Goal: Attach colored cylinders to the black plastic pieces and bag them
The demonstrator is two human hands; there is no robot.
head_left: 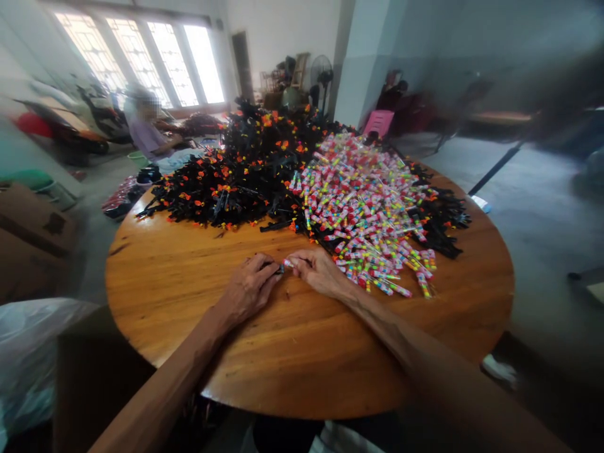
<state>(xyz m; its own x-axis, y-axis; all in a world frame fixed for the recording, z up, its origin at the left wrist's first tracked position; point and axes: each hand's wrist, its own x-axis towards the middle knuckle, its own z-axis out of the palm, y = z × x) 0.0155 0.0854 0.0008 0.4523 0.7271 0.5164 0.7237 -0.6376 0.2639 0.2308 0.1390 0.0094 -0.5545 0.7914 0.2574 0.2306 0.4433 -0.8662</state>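
Over the near middle of the round wooden table (189, 270), my two hands meet almost tip to tip. My left hand (252, 280) is closed round a black plastic piece (282, 268); only its small dark end shows past the fingers. Between thumb and fingertips, my right hand (317, 270) pinches a small pink-and-white candy tube (287, 263), its end close to the black piece. I cannot tell whether the two touch. Just beyond my right hand spreads a heap of candy tubes (363, 207) in printed wrappers with coloured contents.
Black plastic pieces with orange parts, resembling toy guns (212, 189), are heaped behind and left of the tubes. A person (146, 129) sits at the far left. A pink chair (379, 123) and a fan (323, 72) stand behind. Cardboard boxes (33, 245) are at left.
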